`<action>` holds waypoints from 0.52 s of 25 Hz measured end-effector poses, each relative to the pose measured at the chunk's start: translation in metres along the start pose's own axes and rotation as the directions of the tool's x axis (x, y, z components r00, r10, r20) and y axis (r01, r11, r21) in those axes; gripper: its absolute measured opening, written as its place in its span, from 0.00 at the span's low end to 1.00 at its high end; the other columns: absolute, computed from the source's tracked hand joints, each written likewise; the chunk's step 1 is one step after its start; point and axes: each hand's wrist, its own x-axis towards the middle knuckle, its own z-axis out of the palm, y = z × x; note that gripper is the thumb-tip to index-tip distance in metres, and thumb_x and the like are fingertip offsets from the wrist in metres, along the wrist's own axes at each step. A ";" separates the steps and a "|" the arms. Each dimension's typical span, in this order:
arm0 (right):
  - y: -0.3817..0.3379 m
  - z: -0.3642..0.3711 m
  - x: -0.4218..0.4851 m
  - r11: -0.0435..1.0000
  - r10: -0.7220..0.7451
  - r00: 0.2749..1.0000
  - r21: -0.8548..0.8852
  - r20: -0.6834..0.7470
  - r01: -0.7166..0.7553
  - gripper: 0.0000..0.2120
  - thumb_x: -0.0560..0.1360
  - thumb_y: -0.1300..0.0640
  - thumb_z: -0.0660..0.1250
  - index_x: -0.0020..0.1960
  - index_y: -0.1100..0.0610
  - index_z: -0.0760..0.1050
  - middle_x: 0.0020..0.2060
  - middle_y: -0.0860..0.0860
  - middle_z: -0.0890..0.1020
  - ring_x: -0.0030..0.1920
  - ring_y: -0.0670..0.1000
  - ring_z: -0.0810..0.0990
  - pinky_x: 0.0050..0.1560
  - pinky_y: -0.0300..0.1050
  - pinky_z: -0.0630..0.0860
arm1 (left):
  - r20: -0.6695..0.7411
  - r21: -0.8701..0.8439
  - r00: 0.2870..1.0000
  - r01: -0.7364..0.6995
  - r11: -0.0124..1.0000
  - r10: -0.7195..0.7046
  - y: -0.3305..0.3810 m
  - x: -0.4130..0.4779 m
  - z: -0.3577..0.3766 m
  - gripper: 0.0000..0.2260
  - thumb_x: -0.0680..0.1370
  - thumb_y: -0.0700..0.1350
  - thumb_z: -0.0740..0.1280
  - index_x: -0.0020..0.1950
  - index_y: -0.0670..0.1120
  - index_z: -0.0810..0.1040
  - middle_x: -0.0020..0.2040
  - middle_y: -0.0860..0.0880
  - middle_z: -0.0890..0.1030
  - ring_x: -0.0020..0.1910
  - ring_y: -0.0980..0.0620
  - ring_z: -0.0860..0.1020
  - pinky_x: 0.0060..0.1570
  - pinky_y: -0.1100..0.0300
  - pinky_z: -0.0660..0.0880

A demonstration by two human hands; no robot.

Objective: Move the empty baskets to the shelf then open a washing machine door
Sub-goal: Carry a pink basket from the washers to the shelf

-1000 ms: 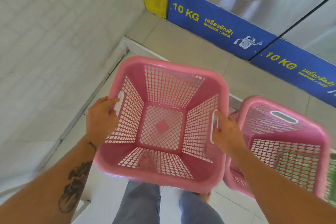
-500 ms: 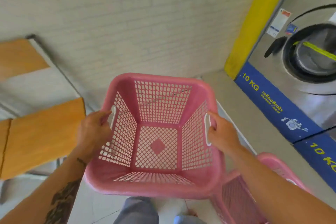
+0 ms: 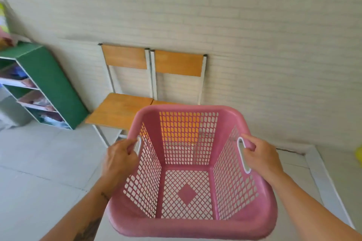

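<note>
An empty pink plastic laundry basket point(image 3: 188, 223) with lattice walls hangs in front of me, off the floor. My left hand point(image 3: 119, 159) grips its left white-edged handle slot. My right hand point(image 3: 262, 157) grips the right handle slot. A green shelf unit point(image 3: 51, 86) with several white shelves stands at the far left against the wall, holding folded cloth items. The second pink basket and the washing machines are out of view.
Two wooden chairs with white metal frames point(image 3: 125, 109) stand side by side against the pale brick wall point(image 3: 254, 45), just beyond the basket. A raised white floor step point(image 3: 325, 186) runs along the right. Grey tiled floor point(image 3: 39, 162) lies on the left.
My view has swung left, away from the washing machines and the second pink basket, toward the chairs and the green shelf. Both hands kept their grip on the basket's handles.
</note>
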 end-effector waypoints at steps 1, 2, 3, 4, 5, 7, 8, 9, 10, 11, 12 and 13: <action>-0.034 0.022 -0.009 0.999 -0.042 0.999 0.012 0.018 0.042 0.23 0.71 0.55 0.60 0.64 0.40 0.75 0.50 0.49 0.85 0.31 0.42 0.79 0.30 0.39 0.74 | -0.025 -0.025 0.998 0.057 0.998 -0.058 -0.032 -0.002 -0.029 0.16 0.74 0.40 0.63 0.58 0.53 0.83 0.49 0.48 0.84 0.30 0.60 0.71 0.29 0.72 0.65; -0.065 0.041 -0.017 0.997 -0.078 0.996 0.024 0.033 0.077 0.23 0.71 0.55 0.60 0.63 0.40 0.75 0.51 0.50 0.84 0.30 0.44 0.80 0.30 0.40 0.75 | -0.049 -0.062 0.993 0.108 0.992 -0.111 -0.058 -0.004 -0.056 0.16 0.74 0.40 0.63 0.57 0.52 0.83 0.49 0.47 0.84 0.32 0.58 0.73 0.33 0.69 0.68; -0.096 0.058 -0.024 0.993 -0.109 0.993 0.040 0.044 0.108 0.23 0.70 0.55 0.60 0.63 0.41 0.75 0.53 0.51 0.84 0.29 0.44 0.80 0.30 0.39 0.75 | -0.088 -0.103 0.984 0.146 0.984 -0.155 -0.082 -0.002 -0.083 0.16 0.74 0.40 0.64 0.57 0.52 0.83 0.48 0.47 0.84 0.35 0.56 0.74 0.39 0.66 0.70; -0.129 0.076 -0.030 0.989 -0.134 0.990 0.062 0.051 0.131 0.23 0.69 0.54 0.60 0.63 0.41 0.76 0.54 0.51 0.84 0.30 0.45 0.81 0.31 0.39 0.75 | -0.128 -0.129 0.974 0.173 0.976 -0.189 -0.105 0.001 -0.110 0.15 0.73 0.40 0.64 0.56 0.52 0.84 0.45 0.48 0.84 0.35 0.56 0.74 0.42 0.64 0.70; -0.158 0.091 -0.034 0.985 -0.155 0.986 0.085 0.059 0.149 0.23 0.68 0.53 0.60 0.62 0.41 0.76 0.55 0.51 0.84 0.35 0.48 0.82 0.36 0.39 0.75 | -0.154 -0.136 0.963 0.202 0.970 -0.222 -0.126 0.006 -0.136 0.15 0.73 0.40 0.65 0.55 0.52 0.84 0.41 0.51 0.83 0.32 0.59 0.74 0.40 0.65 0.70; -0.221 0.126 -0.043 0.969 -0.212 0.975 0.148 0.073 0.199 0.23 0.67 0.50 0.60 0.61 0.43 0.78 0.55 0.52 0.83 0.48 0.54 0.82 0.45 0.41 0.73 | -0.198 -0.138 0.936 0.266 0.954 -0.290 -0.168 0.021 -0.190 0.15 0.72 0.41 0.65 0.54 0.55 0.84 0.32 0.60 0.76 0.24 0.63 0.73 0.27 0.71 0.68; -0.249 0.143 -0.046 0.960 -0.237 0.968 0.171 0.080 0.220 0.22 0.68 0.50 0.61 0.61 0.44 0.78 0.56 0.52 0.83 0.50 0.55 0.82 0.46 0.40 0.71 | -0.212 -0.138 0.926 0.288 0.948 -0.312 -0.187 0.030 -0.213 0.16 0.71 0.42 0.65 0.54 0.56 0.84 0.30 0.62 0.74 0.23 0.63 0.74 0.23 0.73 0.66; -0.277 0.159 -0.048 0.952 -0.264 0.960 0.185 0.090 0.245 0.21 0.68 0.52 0.62 0.61 0.45 0.78 0.56 0.51 0.83 0.52 0.55 0.81 0.46 0.39 0.70 | -0.224 -0.134 0.917 0.306 0.942 -0.330 -0.207 0.038 -0.235 0.17 0.70 0.43 0.64 0.54 0.57 0.83 0.31 0.61 0.76 0.24 0.62 0.74 0.24 0.71 0.68; -0.301 0.175 -0.047 0.943 -0.292 0.951 0.193 0.099 0.270 0.21 0.69 0.54 0.63 0.61 0.45 0.78 0.57 0.51 0.83 0.54 0.54 0.81 0.47 0.39 0.69 | -0.234 -0.133 0.907 0.326 0.936 -0.350 -0.226 0.047 -0.253 0.18 0.69 0.44 0.64 0.55 0.59 0.83 0.34 0.59 0.78 0.25 0.61 0.75 0.29 0.68 0.71; -0.328 0.192 -0.044 0.934 -0.320 0.941 0.203 0.114 0.293 0.22 0.68 0.56 0.63 0.62 0.46 0.78 0.58 0.51 0.82 0.56 0.54 0.80 0.49 0.39 0.70 | -0.248 -0.134 0.894 0.349 0.927 -0.373 -0.246 0.057 -0.271 0.19 0.68 0.45 0.64 0.55 0.61 0.82 0.39 0.56 0.81 0.28 0.61 0.75 0.34 0.65 0.73; -0.350 0.208 -0.041 0.927 -0.340 0.931 0.213 0.131 0.309 0.23 0.68 0.58 0.63 0.62 0.47 0.78 0.59 0.51 0.81 0.58 0.54 0.79 0.52 0.40 0.71 | -0.260 -0.135 0.883 0.368 0.920 -0.391 -0.263 0.067 -0.284 0.20 0.67 0.46 0.63 0.55 0.62 0.81 0.42 0.54 0.82 0.31 0.59 0.77 0.36 0.62 0.75; -0.370 0.224 -0.036 0.921 -0.355 0.924 0.225 0.144 0.319 0.23 0.68 0.59 0.63 0.62 0.47 0.78 0.60 0.51 0.81 0.59 0.54 0.78 0.56 0.42 0.72 | -0.272 -0.130 0.873 0.384 0.914 -0.405 -0.280 0.078 -0.295 0.20 0.67 0.47 0.63 0.56 0.64 0.80 0.44 0.53 0.83 0.32 0.55 0.79 0.37 0.60 0.77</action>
